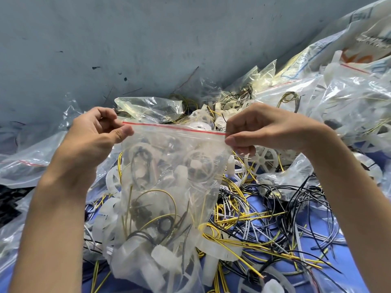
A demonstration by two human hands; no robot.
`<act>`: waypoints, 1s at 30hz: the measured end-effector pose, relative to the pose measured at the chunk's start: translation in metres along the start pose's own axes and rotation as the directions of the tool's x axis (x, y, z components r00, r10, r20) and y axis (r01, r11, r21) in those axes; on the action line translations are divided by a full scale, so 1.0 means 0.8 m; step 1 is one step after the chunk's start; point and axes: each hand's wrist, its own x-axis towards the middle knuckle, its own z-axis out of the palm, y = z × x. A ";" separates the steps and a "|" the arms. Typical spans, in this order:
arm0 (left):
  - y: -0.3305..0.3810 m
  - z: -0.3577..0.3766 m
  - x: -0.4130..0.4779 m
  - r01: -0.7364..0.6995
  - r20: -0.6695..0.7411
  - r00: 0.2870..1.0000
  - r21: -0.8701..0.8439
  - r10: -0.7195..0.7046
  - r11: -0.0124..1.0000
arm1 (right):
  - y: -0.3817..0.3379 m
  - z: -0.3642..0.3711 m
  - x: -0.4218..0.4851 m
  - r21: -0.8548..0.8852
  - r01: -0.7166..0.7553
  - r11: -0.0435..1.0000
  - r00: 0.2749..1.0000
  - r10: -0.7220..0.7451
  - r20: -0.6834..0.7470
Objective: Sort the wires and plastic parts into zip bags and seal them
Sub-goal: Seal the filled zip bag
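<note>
Zip bag [169,176], filled, held aloft: seal may fail.
Left hand [99,132] pinches the 9 o'clock corner, right hand [260,132] the 3 o'clock; springy wires [158,190] could reopen the strip.

Blue surface [317,279] under wires [254,218], plastic parts [264,159], bags [349,102]

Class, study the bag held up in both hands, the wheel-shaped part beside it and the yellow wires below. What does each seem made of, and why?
Bag: probably thin clear plastic film, glossy; it crinkles, glints and shows its contents.
Wheel-shaped part: seemingly moulded plastic, milky and matt, with spokes.
Yellow wires: smooth, plastic-looking insulation; the core is not visible here.
</note>
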 end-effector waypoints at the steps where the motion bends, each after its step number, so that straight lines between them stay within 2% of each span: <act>1: 0.001 0.000 0.000 0.004 -0.006 1.000 -0.010 -0.004 1.000 | 0.000 0.001 0.000 0.000 0.011 1.000 1.000 -0.011 -0.018; 4: 0.005 0.000 -0.003 0.028 0.035 0.999 -0.047 -0.026 0.999 | -0.001 0.005 0.003 0.026 0.055 0.998 0.997 -0.053 -0.048; 8: 0.006 0.002 -0.006 0.082 0.140 0.987 -0.042 -0.075 0.996 | 0.001 0.002 0.002 0.091 0.024 0.996 1.000 -0.026 0.018; 15: -0.001 -0.003 -0.002 0.060 0.121 0.991 -0.024 -0.056 0.998 | 0.004 0.000 0.000 0.090 0.009 0.996 0.998 -0.015 0.060; 20: 0.000 -0.003 -0.002 0.053 0.081 0.996 -0.045 -0.049 0.998 | 0.003 0.004 0.002 0.015 0.024 1.000 1.000 -0.024 0.009; 27: 0.005 0.004 -0.007 0.086 0.199 0.977 -0.061 -0.072 0.994 | 0.003 0.007 0.005 0.046 0.009 0.999 0.999 -0.011 0.036; 30: 0.004 0.008 -0.008 0.073 0.192 0.980 -0.074 -0.057 0.995 | 0.003 0.009 0.006 0.040 0.019 0.999 0.999 -0.020 0.027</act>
